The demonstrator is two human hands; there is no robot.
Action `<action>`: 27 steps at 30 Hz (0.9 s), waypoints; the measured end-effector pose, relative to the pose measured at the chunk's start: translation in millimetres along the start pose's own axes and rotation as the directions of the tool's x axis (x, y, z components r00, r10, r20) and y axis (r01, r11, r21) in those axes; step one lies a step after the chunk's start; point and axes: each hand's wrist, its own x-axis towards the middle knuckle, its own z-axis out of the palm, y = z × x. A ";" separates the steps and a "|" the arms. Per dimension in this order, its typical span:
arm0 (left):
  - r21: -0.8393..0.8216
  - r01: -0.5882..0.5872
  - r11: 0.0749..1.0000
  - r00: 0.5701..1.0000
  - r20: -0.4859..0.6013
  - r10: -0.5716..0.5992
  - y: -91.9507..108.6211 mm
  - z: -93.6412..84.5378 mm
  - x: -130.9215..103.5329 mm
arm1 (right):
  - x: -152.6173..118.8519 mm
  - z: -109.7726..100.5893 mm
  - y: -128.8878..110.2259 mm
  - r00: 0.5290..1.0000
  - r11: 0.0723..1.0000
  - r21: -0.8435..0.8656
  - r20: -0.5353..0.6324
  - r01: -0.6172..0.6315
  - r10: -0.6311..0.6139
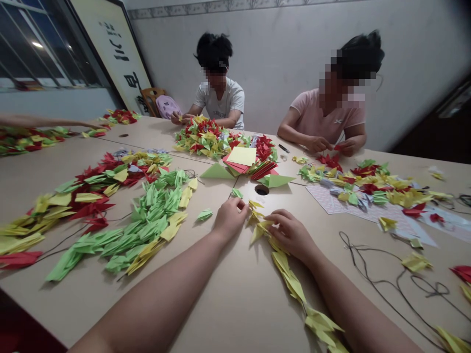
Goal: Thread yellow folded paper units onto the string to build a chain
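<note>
Head view: yellow strand (289,275) at hands (231,215) (292,236), hole's edge (262,189) ahead, room between forearms (162,296) (353,294).

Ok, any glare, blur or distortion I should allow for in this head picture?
Head view: a bright spot glares in the window; head view: the framed panel leans, seemingly wide-angle distortion; head view: mosaic blocks hide both faces opposite; head view: the yellow paper strand reads clearly, but its thin cord is hard to trace.

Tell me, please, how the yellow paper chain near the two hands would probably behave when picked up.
The yellow paper chain is probably light, being folded paper. It would likely hang floppy, being many pieces in a line. It might crease if squeezed, since its folds look thin.
</note>
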 end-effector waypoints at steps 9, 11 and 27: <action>-0.065 0.036 0.997 0.999 0.020 -0.035 -2.6 0.4 1.0 | -0.7 -1.4 4.3 0.999 0.993 -0.114 0.029 -0.031 0.034; -0.085 0.048 0.995 0.999 0.023 -0.046 -2.6 0.8 1.1 | -1.4 -1.4 3.8 0.997 0.992 -0.117 0.047 -0.050 0.056; -0.075 -0.078 0.994 0.992 0.090 0.084 0.8 1.9 -1.0 | -3.3 -4.4 -3.1 0.999 0.997 -0.057 -0.013 -0.045 0.044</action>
